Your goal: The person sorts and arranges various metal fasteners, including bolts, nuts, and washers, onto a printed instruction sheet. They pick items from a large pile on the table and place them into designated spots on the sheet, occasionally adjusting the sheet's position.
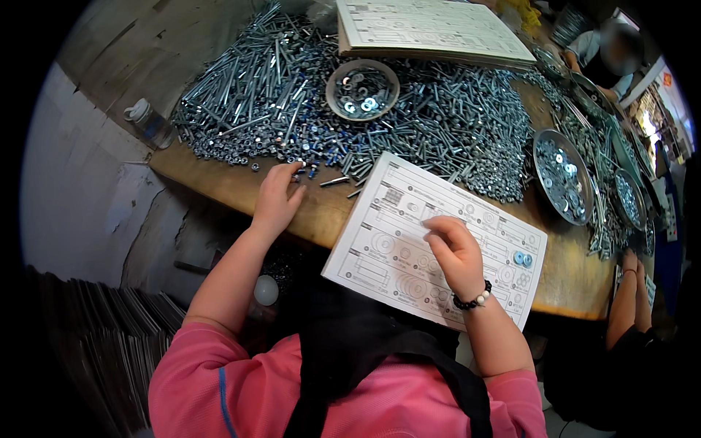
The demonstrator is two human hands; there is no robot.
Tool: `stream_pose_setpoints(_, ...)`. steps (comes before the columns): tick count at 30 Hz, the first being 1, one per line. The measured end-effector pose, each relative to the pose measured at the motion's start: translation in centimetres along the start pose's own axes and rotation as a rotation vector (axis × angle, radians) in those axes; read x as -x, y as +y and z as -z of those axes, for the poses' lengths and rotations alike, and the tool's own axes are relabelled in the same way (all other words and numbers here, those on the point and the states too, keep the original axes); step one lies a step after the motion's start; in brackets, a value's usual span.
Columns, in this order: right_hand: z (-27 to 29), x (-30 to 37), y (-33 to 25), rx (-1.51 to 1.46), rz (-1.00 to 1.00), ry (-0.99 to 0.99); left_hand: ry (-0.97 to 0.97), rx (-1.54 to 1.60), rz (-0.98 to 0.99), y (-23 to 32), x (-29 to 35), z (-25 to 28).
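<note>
My left hand (279,196) reaches the near edge of a big heap of loose bolts and nuts (307,95). Its thumb stands apart from the fingers, whose tips meet some small nuts (296,175). My right hand (458,259), with a beaded bracelet (473,296) at the wrist, hovers over a stack of printed cards (372,252) at the table edge. Thumb and fingers there curl nearly together; anything between them is too small to make out. Two small blue-ringed round pieces (523,258) rest on the top card. A loose bolt (334,181) lies between hand and cards.
A bowl of washers (363,111) sits in the heap, below another card stack (438,33). More metal dishes (539,160) stand at right. A clear bottle (150,123) is by the wall. Other people work nearby, one person's forearms (629,296) showing at right.
</note>
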State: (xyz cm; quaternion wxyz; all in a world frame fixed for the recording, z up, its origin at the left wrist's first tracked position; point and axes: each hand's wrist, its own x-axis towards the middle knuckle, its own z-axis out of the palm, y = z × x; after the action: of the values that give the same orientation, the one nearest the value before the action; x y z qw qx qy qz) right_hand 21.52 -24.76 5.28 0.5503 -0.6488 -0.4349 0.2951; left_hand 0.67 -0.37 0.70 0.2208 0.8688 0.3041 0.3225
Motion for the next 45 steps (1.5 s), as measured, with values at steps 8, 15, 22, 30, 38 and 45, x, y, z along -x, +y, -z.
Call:
stream_pose_setpoints(8,-4.4,-3.8,-1.1,0.165,0.164,-0.181,-0.122,-0.254,-0.283,-2.2,-5.9,-2.2)
stream_pose_setpoints(15,-4.7,-4.4,-0.8,0.205,0.137,-0.2,-0.27,-0.425,-0.513,-3.6,-10.7,-2.9)
stream_pose_setpoints(22,-4.4,-5.9,-1.2,0.228,0.051,-0.227,0.333,0.105,0.375,-15.4,-15.5,6.6)
stream_pose_setpoints(30,-5.5,-10.4,0.3,0.39,0.172,-0.219,1.349,0.171,0.611,-28.2,-8.3,24.2)
stream_pose_setpoints(38,-11.4,-16.8,2.0,0.879,0.438,-0.262,0.603,0.269,0.244,-9.1,-3.5,11.1)
stream_pose_setpoints(45,-14.8,-18.5,2.4,1.271,0.359,-0.316,-0.216,-0.307,-0.075,-4.0,-1.9,1.2)
